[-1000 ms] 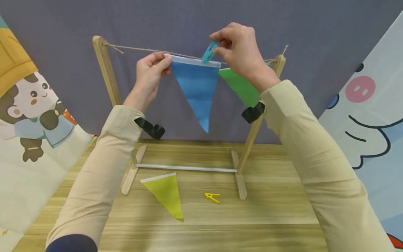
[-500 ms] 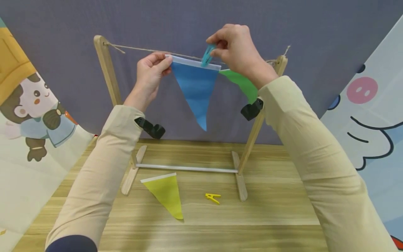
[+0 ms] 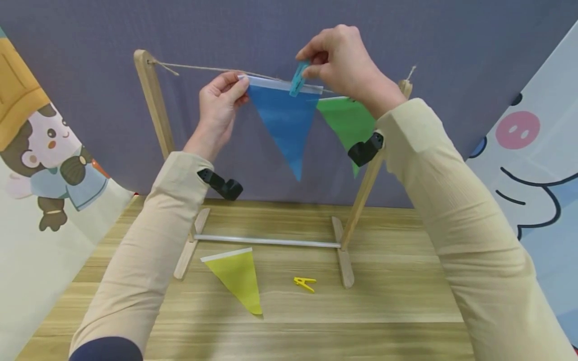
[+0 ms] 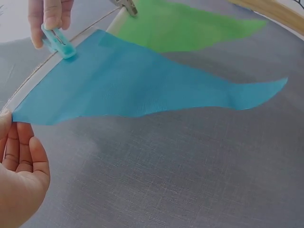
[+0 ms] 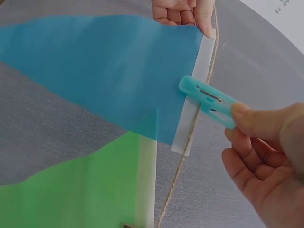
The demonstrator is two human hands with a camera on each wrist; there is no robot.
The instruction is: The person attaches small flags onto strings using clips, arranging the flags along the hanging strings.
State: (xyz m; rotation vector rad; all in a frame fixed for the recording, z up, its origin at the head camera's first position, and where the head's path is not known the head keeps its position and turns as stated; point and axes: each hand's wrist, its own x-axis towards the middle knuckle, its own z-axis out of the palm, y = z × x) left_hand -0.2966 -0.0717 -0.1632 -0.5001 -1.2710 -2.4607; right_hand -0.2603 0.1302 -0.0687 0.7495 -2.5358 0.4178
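Observation:
A blue triangular pennant (image 3: pixel 286 120) with a white top band hangs against the twine (image 3: pixel 203 67). My left hand (image 3: pixel 219 108) pinches its upper left corner between thumb and fingers. With thumb and fingertips my right hand (image 3: pixel 345 62) pinches the handles of a turquoise clothespin (image 5: pixel 209 97), whose tips sit over the white band near the twine. To the right hangs a green pennant (image 3: pixel 345 120), partly hidden by my right wrist; a wooden clothespin (image 4: pixel 127 5) is at its band in the left wrist view.
The twine runs between the left post (image 3: pixel 153 100) and right post (image 3: pixel 363 195) of a wooden stand. On the table (image 3: pixel 384 306) lie a yellow pennant (image 3: pixel 239 281) and a yellow clothespin (image 3: pixel 304 283). A white crossbar (image 3: pixel 266 241) joins the stand's feet; a grey cloth panel rises behind.
The turquoise clothespin has tipped more upright and its tips have come lower on the band. Both hands and the blue pennant have shifted slightly up and right in the last half second.

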